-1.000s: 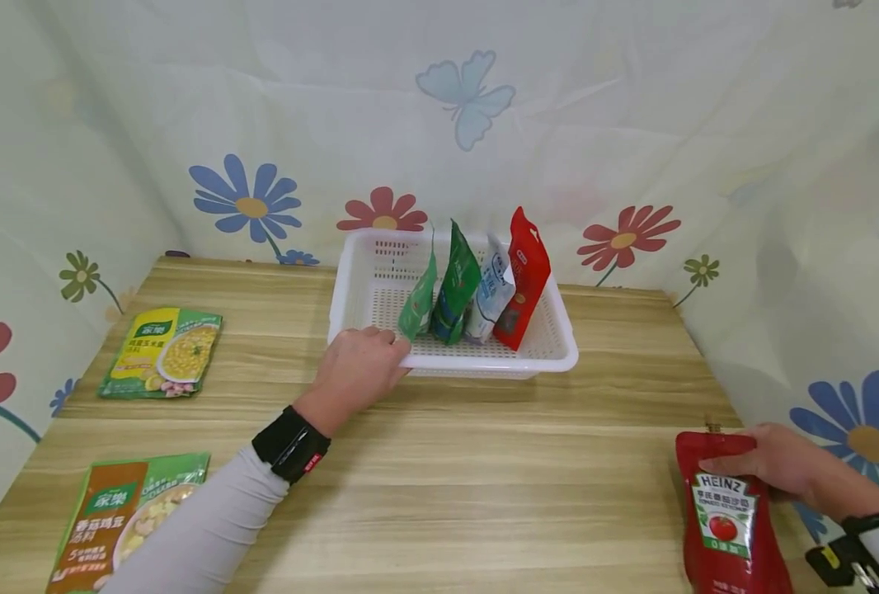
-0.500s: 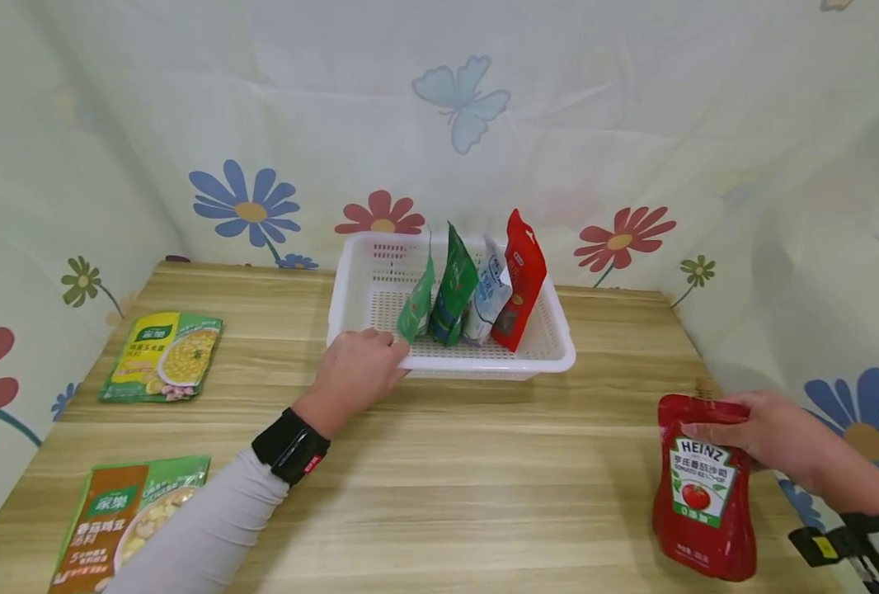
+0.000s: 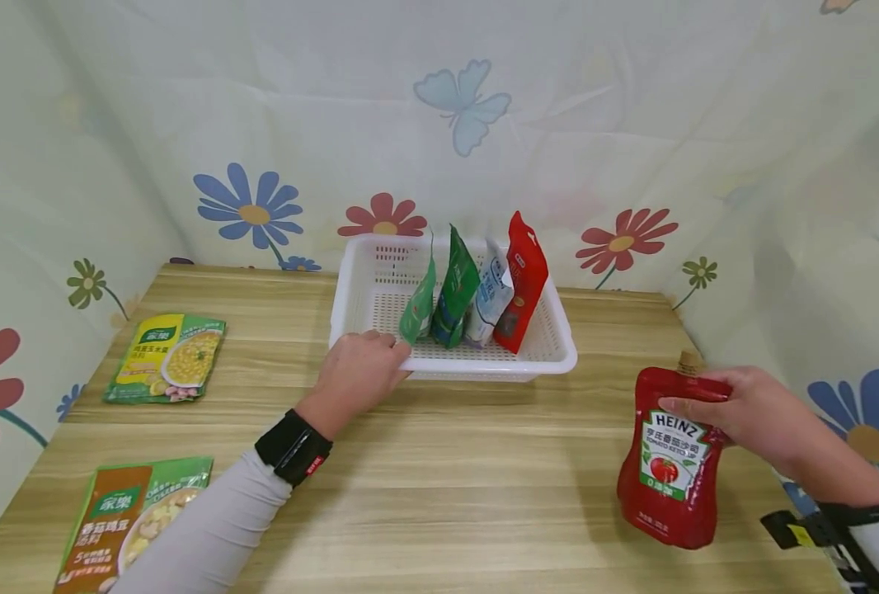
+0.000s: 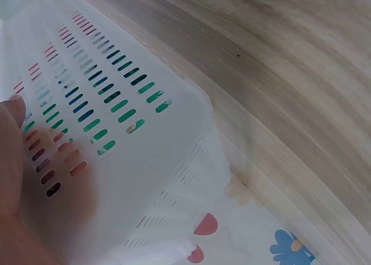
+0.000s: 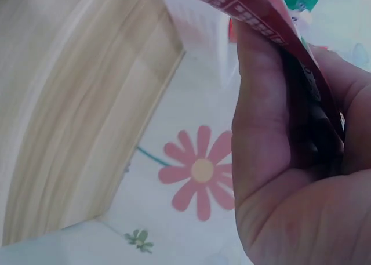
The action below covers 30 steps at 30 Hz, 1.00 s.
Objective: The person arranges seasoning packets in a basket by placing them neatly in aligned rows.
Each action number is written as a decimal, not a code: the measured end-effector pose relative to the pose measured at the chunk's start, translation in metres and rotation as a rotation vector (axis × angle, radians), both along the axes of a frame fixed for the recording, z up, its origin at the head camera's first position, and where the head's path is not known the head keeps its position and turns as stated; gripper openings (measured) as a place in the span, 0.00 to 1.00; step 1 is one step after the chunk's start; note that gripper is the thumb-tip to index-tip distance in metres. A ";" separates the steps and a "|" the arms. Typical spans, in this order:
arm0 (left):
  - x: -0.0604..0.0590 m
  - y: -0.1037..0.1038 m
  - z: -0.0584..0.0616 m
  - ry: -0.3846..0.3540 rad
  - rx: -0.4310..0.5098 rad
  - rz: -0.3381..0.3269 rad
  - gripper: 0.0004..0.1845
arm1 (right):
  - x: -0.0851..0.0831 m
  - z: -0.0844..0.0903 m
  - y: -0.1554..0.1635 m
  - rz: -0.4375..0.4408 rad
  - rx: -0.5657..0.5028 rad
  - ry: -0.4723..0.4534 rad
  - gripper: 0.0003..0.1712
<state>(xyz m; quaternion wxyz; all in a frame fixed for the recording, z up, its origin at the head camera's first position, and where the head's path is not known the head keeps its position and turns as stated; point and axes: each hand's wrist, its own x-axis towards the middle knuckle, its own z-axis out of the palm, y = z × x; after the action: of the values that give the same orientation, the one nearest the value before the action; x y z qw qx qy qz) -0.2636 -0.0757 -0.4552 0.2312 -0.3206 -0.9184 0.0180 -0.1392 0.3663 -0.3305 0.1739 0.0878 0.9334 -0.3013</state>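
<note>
My left hand [image 3: 358, 371] grips the front left rim of a white perforated plastic basket [image 3: 551, 363]; the left wrist view has the fingers against the basket's slotted wall [image 4: 145, 160]. Inside, several packets stand on edge: a light green one [image 3: 419, 305], a dark green one [image 3: 458, 289], a white and blue one [image 3: 490, 295] and a red one [image 3: 525, 280]. Off to the right, my right hand [image 3: 766, 417] pinches the top of a red Heinz ketchup pouch [image 3: 669, 470] between thumb and fingers. The pouch hangs upright, its spout cap [image 3: 690, 361] uppermost.
On the table's left side lie a yellow-green soup packet [image 3: 165, 359] and a brown-green soup packet [image 3: 120, 520], partly covered by the left sleeve [image 3: 209, 528]. A flower-print curtain [image 3: 321, 99] encloses the wooden table [image 3: 447, 487] at the back and sides.
My right hand has carried the ketchup pouch leftward and up, away from the right edge. My left hand keeps its place on the basket rim.
</note>
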 end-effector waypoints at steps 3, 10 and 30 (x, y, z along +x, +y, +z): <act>0.000 -0.001 0.000 0.004 0.005 0.001 0.14 | -0.001 0.002 -0.009 0.023 0.022 0.049 0.42; 0.000 -0.001 0.000 0.023 0.015 -0.007 0.14 | -0.007 0.008 -0.033 0.017 0.026 0.097 0.43; 0.001 0.000 0.001 0.011 0.009 -0.004 0.15 | -0.018 0.023 -0.081 0.021 -0.054 0.220 0.37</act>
<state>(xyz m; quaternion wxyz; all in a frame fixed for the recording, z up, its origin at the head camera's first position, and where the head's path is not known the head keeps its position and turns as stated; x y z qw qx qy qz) -0.2628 -0.0762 -0.4544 0.2377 -0.3211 -0.9166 0.0151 -0.1567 0.2849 -0.3070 0.0761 0.0398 0.9392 -0.3323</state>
